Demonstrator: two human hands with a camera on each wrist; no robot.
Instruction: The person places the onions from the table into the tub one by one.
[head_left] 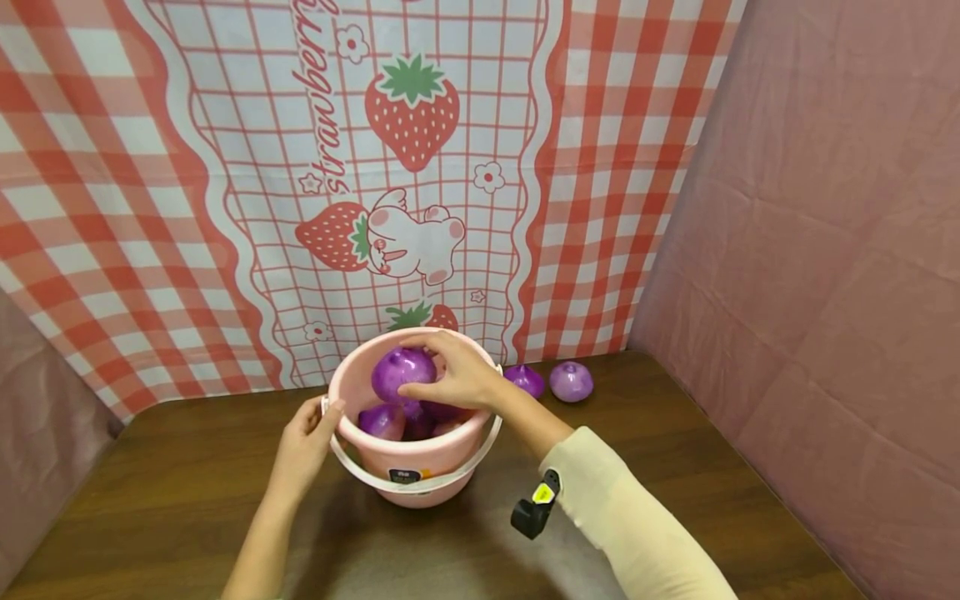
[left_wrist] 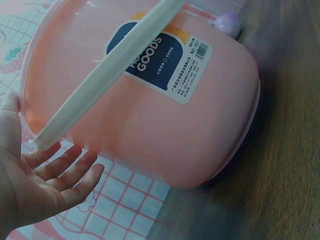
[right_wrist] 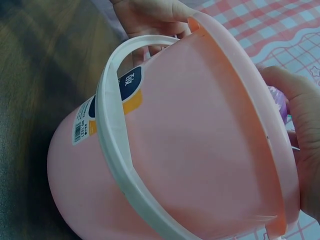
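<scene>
A pink bucket (head_left: 375,457) stands on the table, its white handle (head_left: 450,478) hanging down in front. My left hand (head_left: 300,446) holds the bucket's left rim; in the left wrist view its thumb is at the rim and its fingers (left_wrist: 67,172) are beneath, beside the handle's end. Over the bucket's mouth, my right hand (head_left: 463,377) grips a shiny purple onion (head_left: 397,375) between thumb and fingers. Below it more purple onions (head_left: 381,422) lie inside, partly hidden by the hand. The right wrist view shows only a sliver of the held onion (right_wrist: 280,104) past the rim.
Two more onions sit on the wooden table (head_left: 187,483) right of the bucket: a dark purple one (head_left: 527,381), partly hidden by the right arm, and a paler one (head_left: 572,382). A strawberry-print checked cloth (head_left: 600,167) hangs behind, with a pink cloth (head_left: 810,250) on the right.
</scene>
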